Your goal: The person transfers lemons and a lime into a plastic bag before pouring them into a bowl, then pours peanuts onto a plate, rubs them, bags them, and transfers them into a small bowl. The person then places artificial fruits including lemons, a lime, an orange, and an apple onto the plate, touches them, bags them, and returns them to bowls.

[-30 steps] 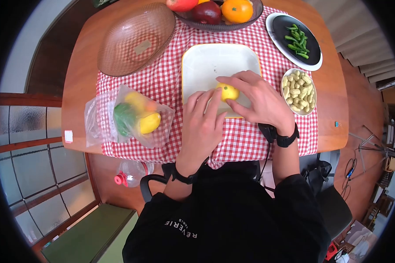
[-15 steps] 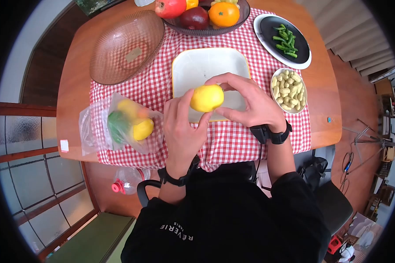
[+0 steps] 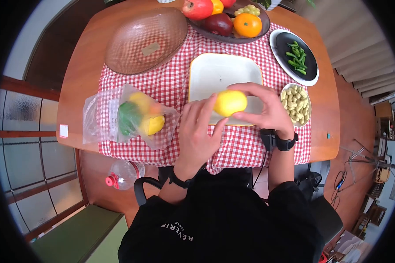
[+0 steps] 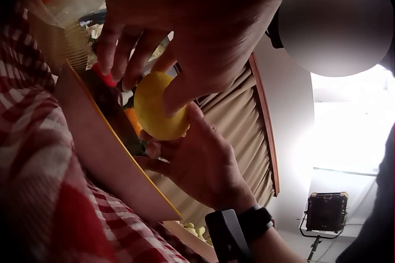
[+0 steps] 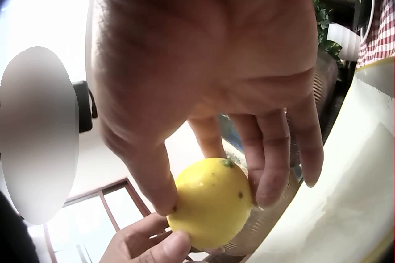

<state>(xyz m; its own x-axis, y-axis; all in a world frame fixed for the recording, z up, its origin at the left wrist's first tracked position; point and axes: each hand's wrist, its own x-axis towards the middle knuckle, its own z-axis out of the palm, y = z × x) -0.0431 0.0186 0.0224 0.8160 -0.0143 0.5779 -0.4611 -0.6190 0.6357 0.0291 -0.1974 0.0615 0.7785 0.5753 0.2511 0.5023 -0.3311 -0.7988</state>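
A yellow lemon (image 3: 231,103) is held up over the near part of a white tray (image 3: 219,65) with a yellow rim. My left hand (image 3: 199,131) pinches its left end between thumb and forefinger, the other fingers stretched out. On the opposite end, the thumb and fingers of my right hand (image 3: 270,111) grip it. The right wrist view shows the green stem end of the lemon (image 5: 213,204), with a few dark specks on the skin. In the left wrist view, the left thumb lies across the lemon (image 4: 154,106).
Left of the tray lies a clear plastic bag (image 3: 166,127) with yellow, green and orange produce. Behind stand a brown glass bowl (image 3: 127,55) and a fruit bowl (image 3: 254,40). On the right are peanuts (image 3: 296,105) in a dish and green chilies (image 3: 297,57) on a black plate.
The lemon has come up from low over the tray, nearer the head camera, and turned from end-on to lengthwise. Both hands rose with it. The head view has shifted slightly.
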